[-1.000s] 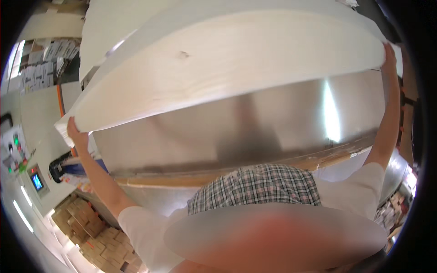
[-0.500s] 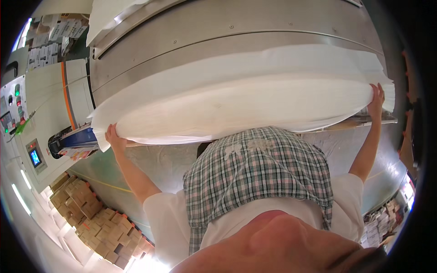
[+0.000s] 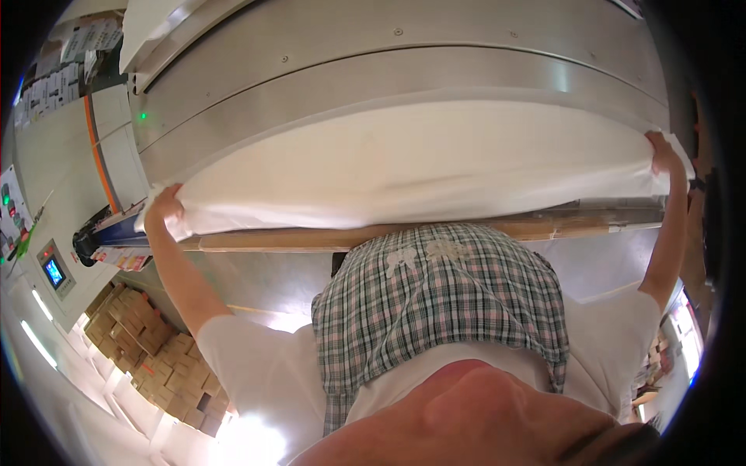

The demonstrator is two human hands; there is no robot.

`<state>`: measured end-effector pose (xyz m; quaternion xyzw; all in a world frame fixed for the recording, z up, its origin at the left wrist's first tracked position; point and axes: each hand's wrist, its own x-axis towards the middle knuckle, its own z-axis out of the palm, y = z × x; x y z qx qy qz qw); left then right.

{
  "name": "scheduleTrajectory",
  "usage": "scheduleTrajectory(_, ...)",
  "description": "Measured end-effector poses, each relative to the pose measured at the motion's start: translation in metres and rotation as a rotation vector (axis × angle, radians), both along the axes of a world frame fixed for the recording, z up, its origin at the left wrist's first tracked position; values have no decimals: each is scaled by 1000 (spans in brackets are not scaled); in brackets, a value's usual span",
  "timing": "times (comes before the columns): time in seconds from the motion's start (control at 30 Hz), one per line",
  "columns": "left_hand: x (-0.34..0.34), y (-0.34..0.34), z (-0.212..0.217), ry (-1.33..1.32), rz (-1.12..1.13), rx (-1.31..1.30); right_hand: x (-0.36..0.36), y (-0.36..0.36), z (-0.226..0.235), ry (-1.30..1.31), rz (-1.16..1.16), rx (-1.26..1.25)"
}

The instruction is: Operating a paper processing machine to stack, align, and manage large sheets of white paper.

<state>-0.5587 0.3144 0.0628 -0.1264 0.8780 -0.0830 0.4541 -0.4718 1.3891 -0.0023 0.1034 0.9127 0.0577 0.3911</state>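
Observation:
A wide bundle of thin white sheets [image 3: 420,163] stretches across in front of me, bowed and lying against the metal machine front; whether it is paper or cloth I cannot tell. At its left end my left hand [image 3: 167,203] is closed round the edge, fingers curled over the top. My right hand [image 3: 664,153] grips the far right end the same way, with a bit of white corner sticking out beyond it. Both arms are spread wide. Under the bundle's near edge runs a long brown cardboard-like strip [image 3: 311,239], close to my checked apron [image 3: 443,311].
The broad metal machine surface [image 3: 435,70] rises beyond the sheets. To the left stand a pale cabinet with a small lit screen [image 3: 53,270] and a button panel [image 3: 12,206]. Stacked cardboard boxes [image 3: 167,365] lie behind on the lower left.
My hands have moved farther apart, drawing the sheets wider and smoother. The sheets' near edge has risen, baring more of the brown strip. The layered right edge no longer fans out.

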Motion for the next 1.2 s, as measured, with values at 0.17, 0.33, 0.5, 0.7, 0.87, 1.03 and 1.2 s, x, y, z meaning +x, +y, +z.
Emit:
scheduleTrajectory(0.17,-88,15,-68,-87,-41,-42,-104,-4,-46,-417,52,182)
scheduleTrajectory(0.33,-68,15,-60,-27,-44,12,-120,-14,-42,-504,130,207)
scheduleTrajectory(0.5,-28,70,-19,851,-309,1,-89,23,-39,188,24,-246)
scheduleTrajectory(0.7,49,279,17,970,-144,1117,-146,-205,8,126,-418,-997)
scheduleTrajectory(0.87,86,345,-5,941,-552,1157,-160,-376,37,16,-155,-1207)
scheduleTrajectory(1.03,95,249,-40,1198,-448,658,-125,-464,100,-18,175,-1247)
scheduleTrajectory(1.2,96,144,-54,1315,-379,438,-127,-493,72,-37,229,-1108)
